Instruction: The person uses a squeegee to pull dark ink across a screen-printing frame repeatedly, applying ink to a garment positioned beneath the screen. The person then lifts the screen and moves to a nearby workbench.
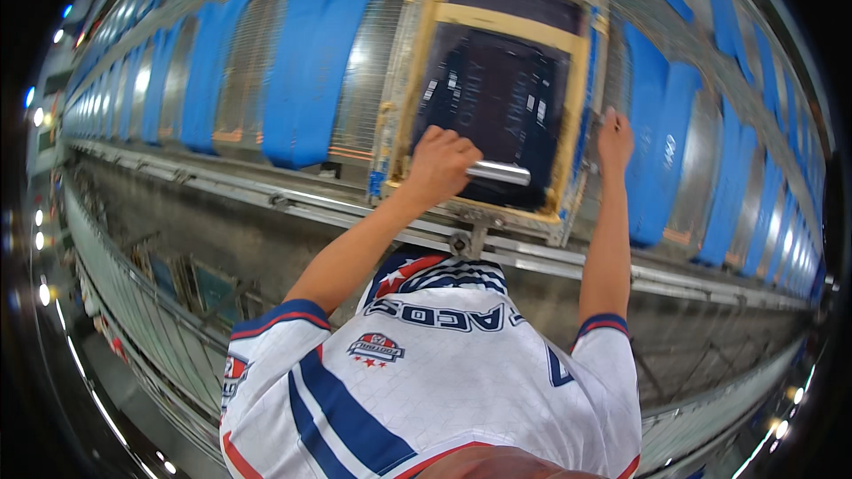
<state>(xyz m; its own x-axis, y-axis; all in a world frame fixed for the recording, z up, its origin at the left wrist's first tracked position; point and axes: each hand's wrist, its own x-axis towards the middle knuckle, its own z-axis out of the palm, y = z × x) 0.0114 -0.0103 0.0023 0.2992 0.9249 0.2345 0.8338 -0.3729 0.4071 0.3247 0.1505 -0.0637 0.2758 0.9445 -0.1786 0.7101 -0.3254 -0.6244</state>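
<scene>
A screen-printing frame lies in front of me, its dark mesh bordered with yellowish tape. Pale lettering and small white marks show on the mesh. My left hand is closed around one end of a silver squeegee, which lies crosswise over the near part of the screen. The squeegee's lower edge is hard to make out against the dark mesh. Just outside the frame's right side is my right hand, fingers curled together. Whatever it may hold is hidden.
Blue fabric pieces lie in rows on long metal tables, with more blue pieces to the right. A metal rail runs along the near table edge. Another long table stands behind at left.
</scene>
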